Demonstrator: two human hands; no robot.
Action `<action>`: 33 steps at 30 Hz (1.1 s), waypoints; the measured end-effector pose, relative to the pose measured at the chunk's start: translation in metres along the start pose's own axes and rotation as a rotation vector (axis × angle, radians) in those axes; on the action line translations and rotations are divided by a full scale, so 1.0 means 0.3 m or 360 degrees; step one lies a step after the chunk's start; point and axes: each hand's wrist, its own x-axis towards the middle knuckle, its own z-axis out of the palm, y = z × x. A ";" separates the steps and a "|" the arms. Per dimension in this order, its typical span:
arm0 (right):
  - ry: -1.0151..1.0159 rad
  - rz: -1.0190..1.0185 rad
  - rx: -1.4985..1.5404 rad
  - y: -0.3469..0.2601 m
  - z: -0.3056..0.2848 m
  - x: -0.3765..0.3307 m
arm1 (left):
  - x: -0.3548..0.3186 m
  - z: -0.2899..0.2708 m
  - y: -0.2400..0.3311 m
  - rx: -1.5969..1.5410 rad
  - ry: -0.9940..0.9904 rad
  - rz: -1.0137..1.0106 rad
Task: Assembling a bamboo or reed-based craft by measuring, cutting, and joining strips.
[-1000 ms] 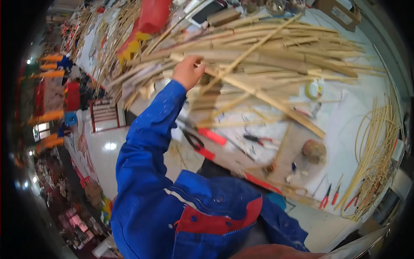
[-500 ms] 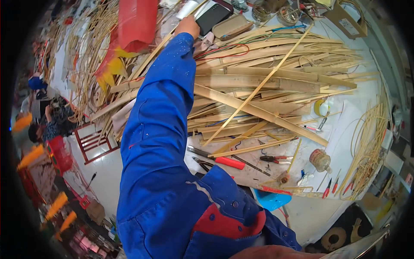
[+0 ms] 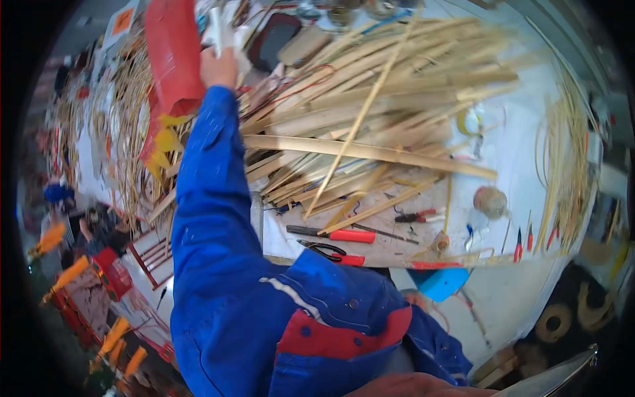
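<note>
L hand (image 3: 219, 68) at the white roll (image 3: 217, 32), can't tell if gripping; R hand unclear too. Bamboo strips (image 3: 423, 159) look split already imo, but loose, none joined afaict.

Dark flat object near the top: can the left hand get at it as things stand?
Probably yes: the left hand is just left of the dark flat object, with only some pale material seemingly between. Whether it grips the white roll is unclear.
</note>
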 end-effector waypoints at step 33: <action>0.1248 -0.2546 0.1361 -0.567 -0.786 -0.433 | -1.985 -0.505 0.663 -0.2018 -0.2485 0.0258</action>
